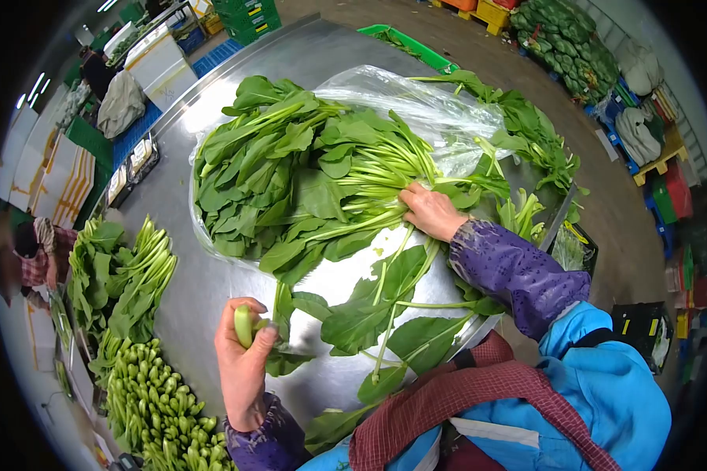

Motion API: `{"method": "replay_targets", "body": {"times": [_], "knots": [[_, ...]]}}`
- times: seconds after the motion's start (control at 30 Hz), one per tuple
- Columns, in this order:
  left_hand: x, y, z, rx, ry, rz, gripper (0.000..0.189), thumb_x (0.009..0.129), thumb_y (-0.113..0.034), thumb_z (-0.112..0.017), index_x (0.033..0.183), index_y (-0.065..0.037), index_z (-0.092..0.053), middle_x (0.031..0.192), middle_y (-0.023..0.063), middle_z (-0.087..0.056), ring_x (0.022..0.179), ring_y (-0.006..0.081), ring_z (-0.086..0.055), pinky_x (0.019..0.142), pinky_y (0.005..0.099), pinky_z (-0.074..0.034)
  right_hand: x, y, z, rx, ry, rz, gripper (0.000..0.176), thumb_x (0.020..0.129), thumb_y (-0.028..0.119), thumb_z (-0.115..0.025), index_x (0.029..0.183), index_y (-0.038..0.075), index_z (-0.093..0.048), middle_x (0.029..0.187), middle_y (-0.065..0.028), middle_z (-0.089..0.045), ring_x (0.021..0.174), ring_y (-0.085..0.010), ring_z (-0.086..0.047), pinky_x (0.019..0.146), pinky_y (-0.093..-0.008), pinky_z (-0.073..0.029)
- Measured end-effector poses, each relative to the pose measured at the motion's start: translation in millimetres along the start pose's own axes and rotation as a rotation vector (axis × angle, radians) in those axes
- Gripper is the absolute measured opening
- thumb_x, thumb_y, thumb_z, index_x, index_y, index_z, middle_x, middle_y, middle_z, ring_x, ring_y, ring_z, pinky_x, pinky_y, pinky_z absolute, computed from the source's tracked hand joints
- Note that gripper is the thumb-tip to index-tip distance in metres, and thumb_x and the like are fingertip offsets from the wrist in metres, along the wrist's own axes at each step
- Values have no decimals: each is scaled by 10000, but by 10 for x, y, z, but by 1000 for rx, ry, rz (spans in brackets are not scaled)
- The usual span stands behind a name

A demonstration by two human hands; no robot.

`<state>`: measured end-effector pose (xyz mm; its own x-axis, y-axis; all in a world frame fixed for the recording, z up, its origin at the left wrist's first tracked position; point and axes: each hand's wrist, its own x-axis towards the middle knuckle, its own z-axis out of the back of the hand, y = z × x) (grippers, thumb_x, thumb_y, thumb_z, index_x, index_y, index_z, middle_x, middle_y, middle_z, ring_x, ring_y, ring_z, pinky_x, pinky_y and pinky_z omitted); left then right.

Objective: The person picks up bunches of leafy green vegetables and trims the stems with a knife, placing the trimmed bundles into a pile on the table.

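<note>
My left hand (241, 369), at the front of the metal table, is closed around a leafy green stalk (243, 325). Its pale cut end sticks up past the thumb and its leaves hang down beside the fingers. My right hand (434, 212) has its fingers curled on the stem ends of a big heap of leafy greens (251, 177); the fingertips are partly hidden among the stems. Under and behind the heap lies a clear plastic bag (416, 98). Several loose leafy stalks (428, 341) are spread between my arms.
Bundled greens (122, 275) and a stack of trimmed stalks (161, 400) line the left side of the metal table (204, 302). More greens (538, 141) lie along the right edge. Beyond the far edge is a green crate (408, 49). A person (43, 251) is at far left.
</note>
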<state>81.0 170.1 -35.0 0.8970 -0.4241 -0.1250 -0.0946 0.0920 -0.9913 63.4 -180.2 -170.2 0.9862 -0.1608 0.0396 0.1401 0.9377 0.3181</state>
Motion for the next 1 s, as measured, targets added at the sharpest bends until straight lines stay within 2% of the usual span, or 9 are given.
{"method": "replay_targets", "body": {"times": [0.23,0.27,0.43,0.5,0.57,0.67,0.77,0.93,1.0], "knots": [[57,44,-310,237,-184,-69,91,789,-14,-659,880,-23,-660,759,16,-606,672,84,-517,591,224,-397,-366,217,478,424,113,30,282,766,194,-660,970,32,-552,894,-201,-604,840,-359,-593,709,-410,-465],[84,98,-389,363,-165,-213,127,754,-8,-671,878,-36,-667,801,44,-609,702,127,-536,615,242,-412,-459,285,491,444,-34,131,237,768,153,-671,935,21,-567,773,-145,-580,664,-257,-572,627,-349,-447],[142,23,-948,854,0,-665,458,607,-30,-706,1056,-91,-639,1064,64,-588,927,267,-545,764,338,-476,-822,669,852,474,-168,388,254,702,-5,-699,913,9,-558,935,-110,-614,692,-190,-596,577,-286,-472],[183,-30,-1079,873,146,-663,482,627,-53,-715,1102,-76,-635,1022,92,-624,881,273,-561,765,334,-469,-939,829,1030,585,-146,427,285,679,-45,-710,914,18,-562,977,-84,-620,670,-143,-589,506,-238,-455],[200,2,-1081,803,317,-505,400,655,-97,-735,1047,-63,-661,903,102,-652,814,260,-583,730,332,-476,-1012,845,1048,631,-177,371,275,708,22,-698,940,30,-550,932,-100,-608,727,-279,-611,618,-332,-505],[161,55,-1095,740,177,-394,340,667,-148,-760,982,-46,-679,771,115,-648,719,267,-604,674,342,-482,-1076,812,1065,684,-185,110,268,744,32,-657,993,37,-558,935,-99,-606,707,-290,-607,601,-335,-506],[112,127,-1121,666,119,-423,288,694,-223,-737,933,-72,-681,751,103,-639,691,286,-597,633,380,-476,-1134,746,847,398,-204,273,290,757,32,-618,1040,47,-554,939,-95,-600,714,-295,-610,584,-350,-499],[10,139,-1168,640,142,-363,276,686,-182,-737,894,-16,-664,801,131,-647,733,300,-606,665,377,-479,-1100,779,735,297,-267,232,294,746,-3,-549,1033,60,-559,890,-109,-598,728,-303,-615,573,-379,-490],[-17,140,-1132,643,122,-426,287,681,-161,-749,908,-7,-664,794,137,-648,717,280,-615,666,356,-482,-1077,511,566,188,-138,196,303,744,-11,-555,1043,31,-581,908,-131,-631,784,-305,-626,640,-366,-506]]}}
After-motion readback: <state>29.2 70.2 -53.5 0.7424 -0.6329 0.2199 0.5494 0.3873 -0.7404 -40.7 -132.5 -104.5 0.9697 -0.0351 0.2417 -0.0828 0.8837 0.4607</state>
